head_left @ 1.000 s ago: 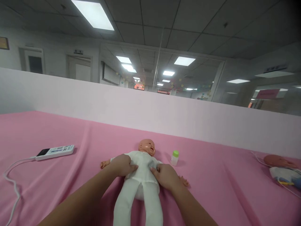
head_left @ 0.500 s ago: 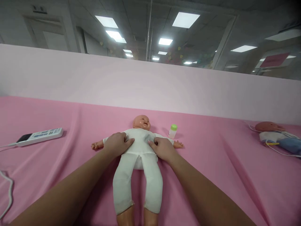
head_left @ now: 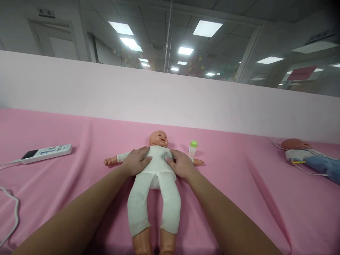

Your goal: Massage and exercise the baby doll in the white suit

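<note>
A baby doll (head_left: pixel 156 161) in a white cloth suit lies on its back on the pink sheet, head away from me and arms spread. Flat across its chest and shoulder on the left side rests my left hand (head_left: pixel 136 161), fingers stretched out and thumb apart. My right hand (head_left: pixel 182 164) lies against the opposite side of the chest, its thumb on the front and its fingers extended over the doll's upper arm. Neither hand grips anything. Just beyond the doll's arm on the right stands a small bottle (head_left: pixel 192 148) with a green cap.
On the left lies a white handheld device (head_left: pixel 47 153) with a dark screen and a cable. A white cord (head_left: pixel 16 212) curves near the left edge. A second doll (head_left: pixel 313 159) in blue and white lies far right. A pale wall (head_left: pixel 170 95) borders the pink sheet (head_left: pixel 228 170).
The fingers of both my hands have straightened from a curled position and now lie flatter on the doll. The view has shifted slightly; the doll stays in place.
</note>
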A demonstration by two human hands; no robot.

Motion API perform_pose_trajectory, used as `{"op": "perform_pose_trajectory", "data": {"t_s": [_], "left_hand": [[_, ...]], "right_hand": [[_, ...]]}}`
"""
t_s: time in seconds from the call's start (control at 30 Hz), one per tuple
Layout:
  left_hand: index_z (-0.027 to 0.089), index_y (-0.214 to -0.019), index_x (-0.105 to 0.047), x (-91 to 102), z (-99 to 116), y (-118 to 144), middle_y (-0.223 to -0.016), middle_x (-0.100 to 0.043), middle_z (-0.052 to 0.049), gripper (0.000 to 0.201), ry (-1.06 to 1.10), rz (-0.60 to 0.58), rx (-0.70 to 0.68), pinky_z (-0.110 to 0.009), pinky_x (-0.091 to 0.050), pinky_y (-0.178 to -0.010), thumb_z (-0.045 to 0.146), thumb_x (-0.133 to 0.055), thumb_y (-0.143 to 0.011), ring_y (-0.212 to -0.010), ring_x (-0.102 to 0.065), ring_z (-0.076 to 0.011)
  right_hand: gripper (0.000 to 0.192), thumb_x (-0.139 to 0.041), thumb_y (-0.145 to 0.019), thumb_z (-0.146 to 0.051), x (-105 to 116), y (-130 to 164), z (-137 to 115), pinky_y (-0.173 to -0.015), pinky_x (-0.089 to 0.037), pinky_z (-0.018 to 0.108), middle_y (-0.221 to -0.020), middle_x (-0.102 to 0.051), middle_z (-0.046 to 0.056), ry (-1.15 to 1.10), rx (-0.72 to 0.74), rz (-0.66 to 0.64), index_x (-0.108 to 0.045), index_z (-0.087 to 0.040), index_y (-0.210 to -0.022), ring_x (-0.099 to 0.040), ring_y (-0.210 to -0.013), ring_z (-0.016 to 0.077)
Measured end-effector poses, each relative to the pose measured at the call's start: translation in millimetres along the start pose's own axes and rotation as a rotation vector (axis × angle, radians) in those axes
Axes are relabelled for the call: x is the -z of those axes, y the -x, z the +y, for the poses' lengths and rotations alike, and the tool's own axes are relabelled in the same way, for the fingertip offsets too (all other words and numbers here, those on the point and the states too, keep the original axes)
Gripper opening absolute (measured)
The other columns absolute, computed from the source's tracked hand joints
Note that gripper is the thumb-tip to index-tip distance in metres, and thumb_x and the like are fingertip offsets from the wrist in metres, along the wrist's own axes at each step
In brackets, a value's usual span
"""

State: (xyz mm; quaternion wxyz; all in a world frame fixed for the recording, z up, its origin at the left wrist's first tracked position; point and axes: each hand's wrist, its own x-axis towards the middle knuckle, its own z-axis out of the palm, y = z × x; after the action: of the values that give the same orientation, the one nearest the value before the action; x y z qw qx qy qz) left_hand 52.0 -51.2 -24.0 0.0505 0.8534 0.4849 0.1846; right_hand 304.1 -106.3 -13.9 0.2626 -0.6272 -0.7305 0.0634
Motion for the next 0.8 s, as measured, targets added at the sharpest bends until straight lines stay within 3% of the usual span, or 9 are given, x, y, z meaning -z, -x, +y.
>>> {"op": "perform_pose_trajectory", "data": {"t_s": [0.27,0.57,0.8], "left_hand": [[0.020,-0.147,-0.042,3.8,3.2,0.6,-0.150,-0.047,-0.009,0.069,0.007,-0.012,0.026,-0.052,-0.020,-0.116,0.061,-0.029,-0.094,-0.135,-0.044,-0.0305],[0.024,-0.136,-0.056,14.8,7.6,5.5,-0.136,-0.062,-0.006,0.065,0.183,0.015,0.109,-0.038,-0.042,-0.102,0.065,-0.042,-0.087,-0.122,-0.057,-0.0286],[0.030,-0.116,-0.067,22.6,15.8,9.2,-0.114,-0.072,-0.002,0.047,0.266,0.035,0.167,-0.034,-0.049,-0.083,0.061,-0.046,-0.087,-0.105,-0.066,-0.0261]], "right_hand": [[0.047,-0.046,-0.095,-0.057,4.9,0.6,-1.3,-0.084,-0.039,0.030,-0.111,-0.068,0.008,-0.022,0.006,-0.059,-0.061,-0.022,-0.123,-0.060,-0.104,0.0237],[0.051,-0.042,-0.095,-0.063,9.2,1.6,-3.8,-0.079,-0.039,0.030,-0.108,-0.070,0.009,0.076,-0.012,-0.099,-0.064,-0.022,-0.117,-0.062,-0.100,0.0251],[0.056,-0.039,-0.093,-0.068,8.4,1.1,-3.5,-0.072,-0.040,0.030,-0.093,-0.071,0.009,0.063,-0.092,-0.088,-0.070,-0.021,-0.101,-0.064,-0.089,0.0240]]}}
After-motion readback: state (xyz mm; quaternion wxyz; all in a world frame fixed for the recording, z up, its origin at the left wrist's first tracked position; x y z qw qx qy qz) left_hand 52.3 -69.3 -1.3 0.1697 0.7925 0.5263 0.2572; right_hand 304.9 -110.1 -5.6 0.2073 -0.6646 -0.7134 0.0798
